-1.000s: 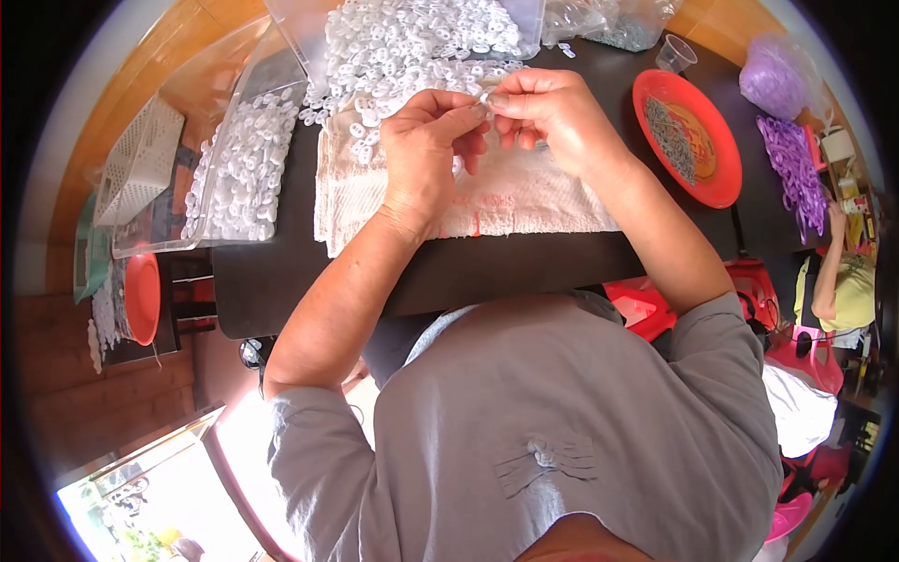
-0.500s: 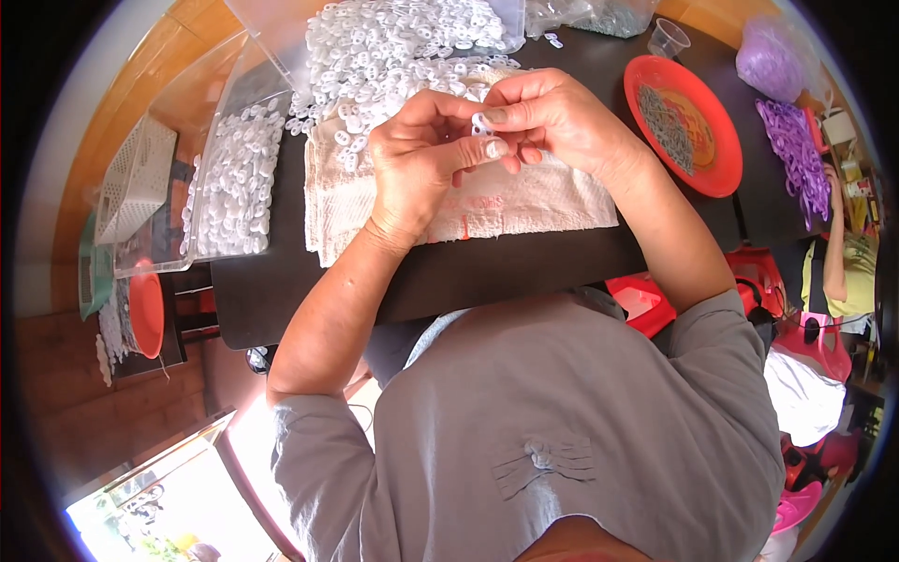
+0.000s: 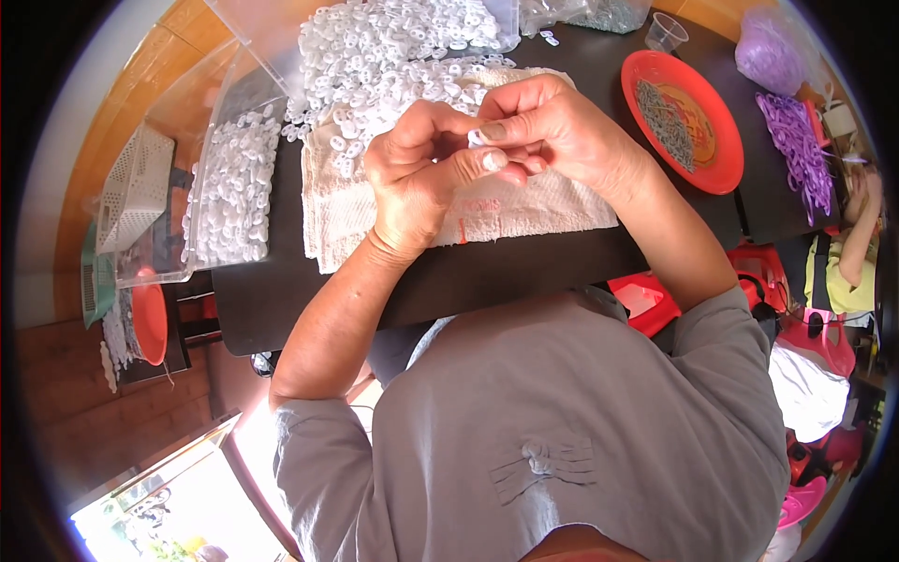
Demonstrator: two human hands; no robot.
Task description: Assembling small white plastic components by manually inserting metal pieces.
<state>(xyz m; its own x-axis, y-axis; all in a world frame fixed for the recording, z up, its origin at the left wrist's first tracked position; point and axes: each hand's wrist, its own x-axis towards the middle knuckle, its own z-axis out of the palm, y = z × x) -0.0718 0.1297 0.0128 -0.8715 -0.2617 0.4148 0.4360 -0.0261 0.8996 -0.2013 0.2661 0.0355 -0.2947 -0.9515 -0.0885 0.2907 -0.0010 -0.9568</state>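
A small white plastic piece (image 3: 475,139) is pinched between my two hands, above a beige cloth (image 3: 552,208). The thumb and fingers of my left hand (image 3: 412,173) close on it from the left. From the other side, my right hand (image 3: 562,126) presses it with the thumb, its fingers curled behind. Most of the piece is covered by fingertips. Just beyond my hands, a heap of similar white oval pieces (image 3: 393,47) spills from a clear box onto the cloth.
At left stands a clear box of white pieces (image 3: 234,192), with a white perforated basket (image 3: 137,192) beyond. A red plate (image 3: 726,164) at right holds small grey metal parts (image 3: 665,126). Nearby are a clear cup (image 3: 666,34) and purple pieces (image 3: 796,155). Another person's arm (image 3: 860,229) shows far right.
My fingers have closed further over the white piece, so less of it shows. Both hands have shifted slightly. The other person's arm at far right has changed position.
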